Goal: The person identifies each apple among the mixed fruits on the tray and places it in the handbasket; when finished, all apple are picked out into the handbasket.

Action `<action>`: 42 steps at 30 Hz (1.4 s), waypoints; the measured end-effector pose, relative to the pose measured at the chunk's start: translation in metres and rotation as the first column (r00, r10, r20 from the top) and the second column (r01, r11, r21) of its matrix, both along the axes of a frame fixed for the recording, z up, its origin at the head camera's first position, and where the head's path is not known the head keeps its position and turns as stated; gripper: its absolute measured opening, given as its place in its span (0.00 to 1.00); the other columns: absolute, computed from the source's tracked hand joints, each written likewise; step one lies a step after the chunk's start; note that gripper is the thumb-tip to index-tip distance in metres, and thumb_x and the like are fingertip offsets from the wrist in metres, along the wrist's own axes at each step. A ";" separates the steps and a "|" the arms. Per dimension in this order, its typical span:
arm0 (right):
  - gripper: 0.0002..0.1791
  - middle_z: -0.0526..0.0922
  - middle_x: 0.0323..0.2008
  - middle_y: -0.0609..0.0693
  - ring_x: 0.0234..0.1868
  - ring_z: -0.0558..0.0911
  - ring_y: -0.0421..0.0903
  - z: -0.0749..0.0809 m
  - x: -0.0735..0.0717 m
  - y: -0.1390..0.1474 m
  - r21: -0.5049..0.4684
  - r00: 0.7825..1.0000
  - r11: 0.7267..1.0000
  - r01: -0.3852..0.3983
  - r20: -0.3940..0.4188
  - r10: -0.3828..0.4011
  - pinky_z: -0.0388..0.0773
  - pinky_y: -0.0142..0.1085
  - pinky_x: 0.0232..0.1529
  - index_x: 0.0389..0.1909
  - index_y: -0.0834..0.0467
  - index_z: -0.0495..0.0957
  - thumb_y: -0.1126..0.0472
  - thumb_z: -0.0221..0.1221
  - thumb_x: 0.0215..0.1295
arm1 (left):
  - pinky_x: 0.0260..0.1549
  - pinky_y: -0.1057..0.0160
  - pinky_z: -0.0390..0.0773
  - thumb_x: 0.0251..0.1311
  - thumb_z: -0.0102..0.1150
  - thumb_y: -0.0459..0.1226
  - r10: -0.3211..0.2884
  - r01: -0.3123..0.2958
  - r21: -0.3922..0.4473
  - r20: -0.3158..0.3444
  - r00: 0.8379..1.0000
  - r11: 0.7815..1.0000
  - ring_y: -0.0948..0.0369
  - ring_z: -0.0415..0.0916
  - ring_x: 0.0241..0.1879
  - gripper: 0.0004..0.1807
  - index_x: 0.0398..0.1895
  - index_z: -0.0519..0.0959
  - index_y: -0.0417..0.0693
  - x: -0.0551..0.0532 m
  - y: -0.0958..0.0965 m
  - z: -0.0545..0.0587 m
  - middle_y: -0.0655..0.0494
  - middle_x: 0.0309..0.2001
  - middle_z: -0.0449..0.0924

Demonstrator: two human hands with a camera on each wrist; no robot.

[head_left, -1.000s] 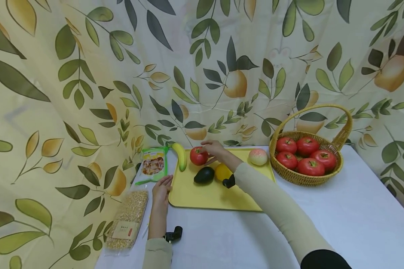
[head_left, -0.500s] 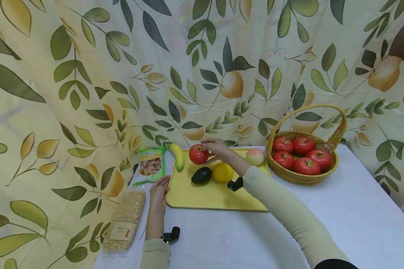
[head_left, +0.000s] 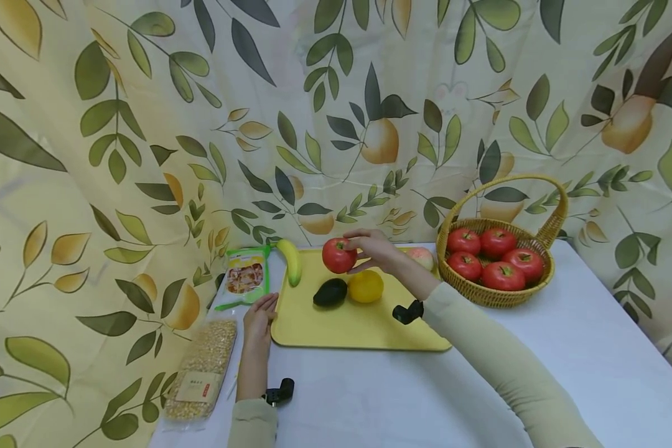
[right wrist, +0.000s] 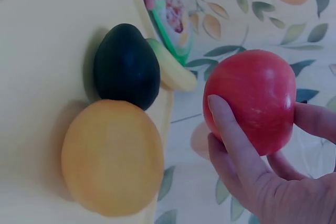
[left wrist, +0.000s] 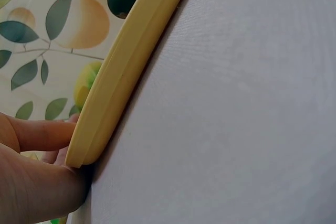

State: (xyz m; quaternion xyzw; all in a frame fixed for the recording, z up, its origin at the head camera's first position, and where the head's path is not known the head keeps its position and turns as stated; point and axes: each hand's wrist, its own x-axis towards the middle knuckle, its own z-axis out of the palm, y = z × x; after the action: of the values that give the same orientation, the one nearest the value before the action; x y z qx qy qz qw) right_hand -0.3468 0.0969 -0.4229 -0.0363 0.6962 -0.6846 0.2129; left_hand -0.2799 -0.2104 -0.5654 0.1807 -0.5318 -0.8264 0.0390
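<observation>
My right hand (head_left: 374, 249) grips a red tomato (right wrist: 254, 100) between thumb and fingers, in the air above the back of the yellow tray (head_left: 313, 326). In the right wrist view the fingers wrap one side of it and the thumb the other. At the tray's left edge, my left hand (head_left: 257, 320) holds the rim, thumb and finger on either side of it in the left wrist view. Below the tomato lie a dark avocado (head_left: 330, 292) and a round yellow-orange fruit (head_left: 366, 286), touching. A banana (head_left: 292, 264) lies at the tray's back left corner.
A wicker basket (head_left: 495, 295) with several tomatoes stands right of the tray. A pale pink peach (head_left: 422, 256), partly behind my right forearm, lies near it. To the left are a green-edged food packet (head_left: 246, 274) and a bag of corn kernels (head_left: 201, 364). A leaf-patterned curtain (head_left: 313, 124) hangs behind.
The right hand has lifted the tomato off the tray and drawn it slightly right. The left hand keeps its place on the tray rim. The whole head view has shifted a little.
</observation>
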 end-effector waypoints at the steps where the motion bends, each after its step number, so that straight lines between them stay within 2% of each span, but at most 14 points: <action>1: 0.31 0.70 0.68 0.63 0.61 0.78 0.67 0.001 0.002 0.003 0.000 1.000 1.000 -0.002 -0.005 0.002 0.81 0.62 0.53 0.72 0.60 0.69 0.64 0.62 0.69 | 0.72 0.55 0.67 0.57 0.36 0.09 -0.001 0.001 -0.002 0.001 1.000 1.000 0.40 0.65 0.74 0.37 0.74 0.63 0.25 0.000 0.000 0.000 0.26 0.72 0.65; 10: 0.30 0.68 0.69 0.63 0.61 0.78 0.67 0.011 0.016 0.028 -0.005 1.000 1.000 -0.004 -0.010 0.004 0.79 0.63 0.55 0.73 0.61 0.67 0.65 0.60 0.71 | 0.72 0.54 0.67 0.56 0.37 0.09 0.003 -0.003 -0.015 0.000 1.000 1.000 0.40 0.65 0.74 0.37 0.73 0.63 0.24 0.001 0.001 0.002 0.25 0.72 0.65; 20: 0.30 0.66 0.71 0.62 0.62 0.76 0.67 0.012 0.022 0.055 -0.014 0.999 0.999 0.043 -0.001 -0.043 0.81 0.62 0.52 0.73 0.60 0.69 0.64 0.61 0.71 | 0.72 0.56 0.67 0.56 0.36 0.10 -0.014 0.014 -0.025 -0.009 1.000 1.000 0.41 0.64 0.74 0.37 0.74 0.62 0.24 0.003 0.002 0.003 0.26 0.72 0.65; 27: 0.31 0.64 0.72 0.65 0.65 0.75 0.69 0.020 0.032 0.070 -0.024 0.999 0.998 0.053 0.001 -0.053 0.79 0.63 0.54 0.76 0.61 0.65 0.64 0.58 0.73 | 0.71 0.56 0.69 0.56 0.37 0.10 0.003 -0.003 -0.029 0.002 1.000 1.000 0.42 0.65 0.74 0.38 0.74 0.63 0.26 0.003 0.003 0.003 0.28 0.72 0.67; 33: 0.31 0.64 0.73 0.66 0.61 0.76 0.66 0.024 0.038 0.084 -0.013 0.998 0.998 0.061 -0.008 -0.061 0.78 0.63 0.55 0.76 0.62 0.65 0.64 0.58 0.74 | 0.70 0.57 0.69 0.55 0.36 0.09 0.008 -0.008 -0.010 0.003 1.000 1.000 0.42 0.66 0.74 0.38 0.74 0.63 0.25 0.003 0.002 0.004 0.27 0.72 0.66; 42: 0.31 0.66 0.72 0.65 0.58 0.80 0.63 0.027 0.046 0.105 0.014 0.995 0.995 0.096 -0.023 -0.096 0.84 0.60 0.50 0.76 0.60 0.67 0.64 0.59 0.73 | 0.72 0.57 0.67 0.55 0.36 0.09 -0.002 0.002 -0.006 -0.003 1.000 1.000 0.41 0.64 0.74 0.38 0.74 0.62 0.24 0.004 0.002 0.004 0.26 0.72 0.65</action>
State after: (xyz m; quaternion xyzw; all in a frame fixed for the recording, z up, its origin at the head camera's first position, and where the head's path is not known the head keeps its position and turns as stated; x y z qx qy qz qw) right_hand -0.3012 0.2016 -0.3961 -0.0088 0.7044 -0.6885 0.1722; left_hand -0.2757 -0.2084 -0.5616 0.1788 -0.5345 -0.8251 0.0396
